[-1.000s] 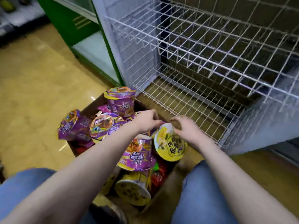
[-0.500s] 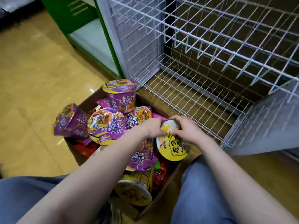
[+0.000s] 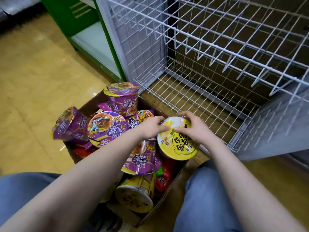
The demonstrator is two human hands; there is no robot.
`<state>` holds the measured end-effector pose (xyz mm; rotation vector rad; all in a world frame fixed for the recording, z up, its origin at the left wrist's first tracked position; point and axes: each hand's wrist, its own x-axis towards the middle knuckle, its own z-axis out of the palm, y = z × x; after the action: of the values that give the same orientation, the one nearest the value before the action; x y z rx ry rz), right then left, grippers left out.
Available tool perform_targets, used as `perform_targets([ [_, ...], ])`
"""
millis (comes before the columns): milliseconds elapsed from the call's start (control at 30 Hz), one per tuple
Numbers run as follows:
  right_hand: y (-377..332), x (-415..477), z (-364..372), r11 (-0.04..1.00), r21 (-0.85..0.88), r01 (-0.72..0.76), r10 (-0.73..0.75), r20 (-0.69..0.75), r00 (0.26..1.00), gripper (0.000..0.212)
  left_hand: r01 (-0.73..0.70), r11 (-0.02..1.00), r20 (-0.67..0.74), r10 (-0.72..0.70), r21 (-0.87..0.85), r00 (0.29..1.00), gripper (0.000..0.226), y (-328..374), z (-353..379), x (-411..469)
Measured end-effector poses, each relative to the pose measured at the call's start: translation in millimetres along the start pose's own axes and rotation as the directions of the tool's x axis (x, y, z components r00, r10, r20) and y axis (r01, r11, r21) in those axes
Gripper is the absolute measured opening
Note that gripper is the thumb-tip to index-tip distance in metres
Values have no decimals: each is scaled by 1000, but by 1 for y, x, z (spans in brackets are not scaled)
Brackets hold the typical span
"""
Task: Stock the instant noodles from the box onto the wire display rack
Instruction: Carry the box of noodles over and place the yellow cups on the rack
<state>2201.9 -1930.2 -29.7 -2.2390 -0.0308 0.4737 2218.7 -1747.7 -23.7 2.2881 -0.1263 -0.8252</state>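
One round glossy yellow noodle bowl (image 3: 177, 149) gripped by left hand (image 3: 150, 128) and right hand (image 3: 196, 130), cardboard box (image 3: 164, 200), white wire rack (image 3: 200, 91)

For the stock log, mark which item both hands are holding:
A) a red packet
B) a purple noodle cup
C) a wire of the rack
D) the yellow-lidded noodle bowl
D: the left hand and the right hand both grip the upper rim of the yellow-lidded noodle bowl, one on each side.
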Motion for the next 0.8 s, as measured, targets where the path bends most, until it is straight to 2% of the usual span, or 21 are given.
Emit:
perform_targets([
  [100, 5, -1, -16, 980, 200, -11, 37, -129, 991, 51, 0, 991, -61, -8, -131, 998, 26, 7, -10, -3],
  [167, 5, 0, -23, 930, 369, -5, 83, -196, 977, 48, 15, 976, -119, -42, -219, 992, 30, 8, -20, -1],
  [333, -5, 3, -22, 792, 610, 30, 179, -279, 943, 44, -26, 925, -276, -86, -379, 957, 24, 6, -47, 14],
  [433, -15, 11, -16, 761, 649, -2, 228, -265, 937, 48, -80, 896, -326, -75, -438, 942, 25, 7, -60, 22],
  [533, -20, 23, -8, 753, 657, -43, 249, -223, 942, 76, -91, 887, -329, -72, -453, 941, 41, 6, -68, 29],
  [633, -23, 44, 0, 722, 683, -115, 331, -195, 923, 73, -98, 876, -276, -42, -472, 960, 59, -1, -74, 36],
  [700, -23, 59, 3, 614, 778, -133, 395, -158, 905, 72, -87, 921, -227, -1, -379, 974, 64, 1, -85, 37],
  [733, -22, 66, 3, 539, 834, -119, 408, -134, 903, 73, -95, 960, -222, 35, -263, 974, 67, 1, -93, 38],
  [767, -22, 72, 5, 495, 862, -110, 411, -120, 904, 76, -107, 985, -236, 73, -135, 969, 64, 0, -103, 40],
  [800, -21, 77, 5, 502, 859, -105, 407, -128, 905, 80, -112, 993, -261, 100, -28, 960, 56, -2, -114, 43],
])
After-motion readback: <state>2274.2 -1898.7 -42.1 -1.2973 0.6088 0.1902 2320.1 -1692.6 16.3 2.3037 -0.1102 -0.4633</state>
